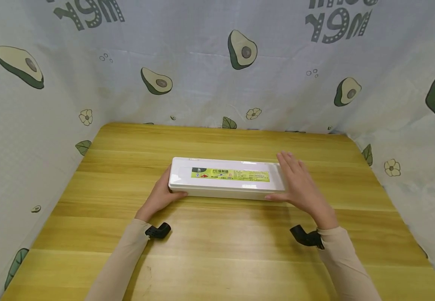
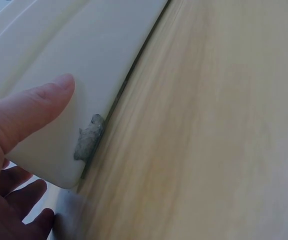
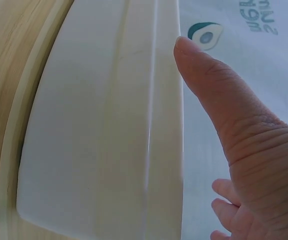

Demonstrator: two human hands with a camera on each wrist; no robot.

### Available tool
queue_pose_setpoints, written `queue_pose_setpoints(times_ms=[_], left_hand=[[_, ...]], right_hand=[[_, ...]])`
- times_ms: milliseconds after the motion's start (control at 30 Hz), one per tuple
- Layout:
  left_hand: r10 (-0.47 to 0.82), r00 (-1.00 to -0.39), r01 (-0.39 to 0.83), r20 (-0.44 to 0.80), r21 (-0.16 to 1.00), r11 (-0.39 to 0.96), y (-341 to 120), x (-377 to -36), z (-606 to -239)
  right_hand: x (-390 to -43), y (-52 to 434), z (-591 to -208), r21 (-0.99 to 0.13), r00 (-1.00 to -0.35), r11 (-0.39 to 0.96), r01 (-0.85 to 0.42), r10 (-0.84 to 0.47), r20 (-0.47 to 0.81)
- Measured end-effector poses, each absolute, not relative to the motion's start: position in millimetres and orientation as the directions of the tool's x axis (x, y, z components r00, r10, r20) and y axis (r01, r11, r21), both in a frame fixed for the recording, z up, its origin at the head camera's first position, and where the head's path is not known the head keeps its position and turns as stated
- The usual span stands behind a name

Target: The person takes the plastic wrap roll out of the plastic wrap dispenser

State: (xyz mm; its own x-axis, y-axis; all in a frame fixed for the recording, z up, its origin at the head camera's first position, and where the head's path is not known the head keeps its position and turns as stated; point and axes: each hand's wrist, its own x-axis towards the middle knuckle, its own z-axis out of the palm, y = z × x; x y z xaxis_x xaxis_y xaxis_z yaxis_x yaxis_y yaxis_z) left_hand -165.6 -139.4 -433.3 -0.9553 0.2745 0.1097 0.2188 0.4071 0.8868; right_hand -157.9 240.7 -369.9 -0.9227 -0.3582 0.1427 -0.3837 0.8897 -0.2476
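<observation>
Two hands on one long white plastic box (image 1: 225,179), lying lengthwise across the middle of the wooden table (image 1: 217,259). I read the box as smooth, glossy, rounded at the corners, with a yellow-green printed label (image 1: 230,174) along its top; the label print is too small for me to make out.

My left hand (image 1: 161,195) cups the box's left end, thumb laid along the front edge and fingers curled behind it, so it grips that end. In the left wrist view the thumb (image 2: 31,112) presses on the white shell, and a small grey lump (image 2: 88,140) sits at the box's lower edge; I can't tell what it is.

My right hand (image 1: 301,184) lies flat over the right end, fingers straight and together, thumb at the front edge. The right wrist view shows the thumb (image 3: 219,95) just beside the box's ridge; I can't tell whether it touches. The right end of the box is hidden under the hand.

Tabletop is yellowish plank-grain wood with a slight sheen. Beige sleeves (image 1: 125,259) are cut off at the bottom. A white avocado-print cloth (image 1: 240,62) hangs round three sides.
</observation>
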Motion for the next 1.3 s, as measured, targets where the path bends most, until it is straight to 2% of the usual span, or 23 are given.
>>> queue_pose_setpoints(times_ms=[1167,1300], left_hand=[[0.268,-0.958,0.208,0.103,0.892,0.400,-139.5,-164.1,-431.8],[0.264,-0.957,0.220,0.119,0.892,0.394,-143.6,-174.1,-453.6]], right_hand=[[-169.4,208.8,-364.5,-0.174,-0.894,0.877,-0.449,-0.438,0.097],[-169.4,206.8,-364.3,-0.179,-0.891,0.873,-0.454,-0.442,0.102]])
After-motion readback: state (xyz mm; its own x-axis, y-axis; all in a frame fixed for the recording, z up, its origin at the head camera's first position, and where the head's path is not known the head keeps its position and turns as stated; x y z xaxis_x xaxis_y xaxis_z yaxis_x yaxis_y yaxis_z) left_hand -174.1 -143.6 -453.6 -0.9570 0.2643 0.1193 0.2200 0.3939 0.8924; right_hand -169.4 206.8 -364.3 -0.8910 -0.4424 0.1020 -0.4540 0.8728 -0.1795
